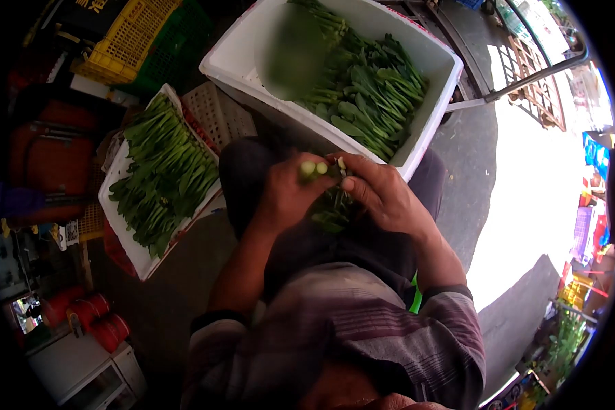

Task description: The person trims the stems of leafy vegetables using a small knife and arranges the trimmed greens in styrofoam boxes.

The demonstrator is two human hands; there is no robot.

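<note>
Outdoors, fingers (pixel 362 186) around greens (pixel 329 208)

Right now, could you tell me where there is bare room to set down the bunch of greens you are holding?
The white box ahead has bare floor at its near left end, beside its heap of greens. The tray at left is covered with laid greens. Bare pavement lies right of the box. Both hands crowd the lap, gripping the bunch.

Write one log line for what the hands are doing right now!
left hand: grips greens bunch | right hand: grips same bunch | ahead: white box of greens | left: tray of greens
</note>
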